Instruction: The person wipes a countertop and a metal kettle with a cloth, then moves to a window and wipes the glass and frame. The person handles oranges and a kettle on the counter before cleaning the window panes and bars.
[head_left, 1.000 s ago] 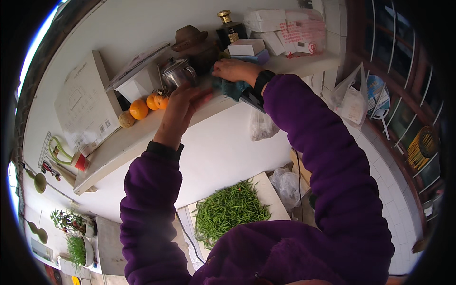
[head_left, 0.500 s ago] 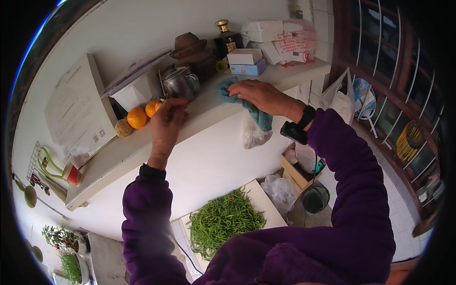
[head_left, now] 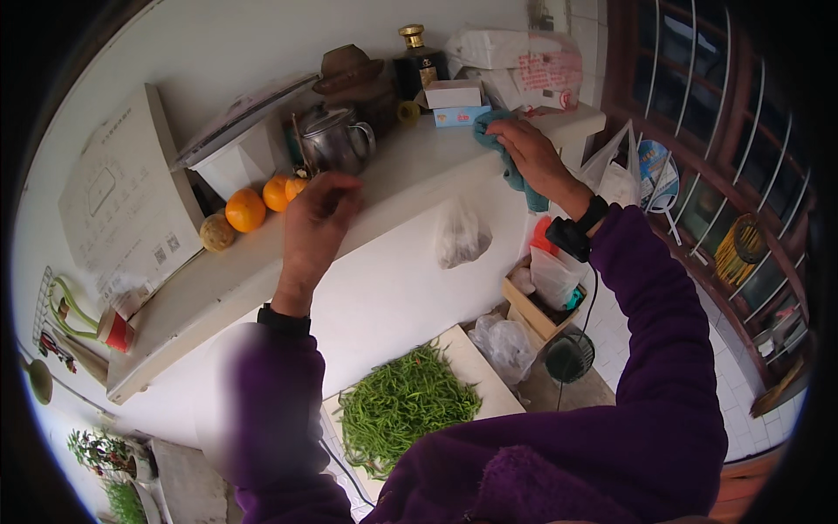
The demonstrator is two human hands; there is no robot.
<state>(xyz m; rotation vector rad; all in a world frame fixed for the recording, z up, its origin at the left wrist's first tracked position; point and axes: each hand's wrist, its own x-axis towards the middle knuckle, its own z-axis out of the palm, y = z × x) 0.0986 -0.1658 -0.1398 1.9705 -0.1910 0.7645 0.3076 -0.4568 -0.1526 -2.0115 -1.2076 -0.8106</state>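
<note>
Your right hand (head_left: 537, 159) held a teal cloth (head_left: 510, 164) on the shelf (head_left: 419, 162), fingers together; your left hand (head_left: 317, 227), its fingers seemingly half-curled, hung near the metal pot (head_left: 333, 144).

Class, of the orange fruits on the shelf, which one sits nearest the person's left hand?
The rightmost orange fruit, partly hidden behind the left hand; the middle orange fruit and leftmost orange fruit lie farther from it.

Teal cloth (head_left: 513, 176): partly covered by the right hand (head_left: 543, 166)
Rightmost orange fruit (head_left: 295, 185): partly hidden behind the left hand (head_left: 316, 229)
Left sleeve (head_left: 284, 393): outer edge smeared by blur
Green peppers (head_left: 406, 402): near edge hidden behind the purple coat (head_left: 567, 454)
Hanging bag (head_left: 461, 236): contents too unclear to tell
Grassy plant (head_left: 124, 501): cut off below
</note>
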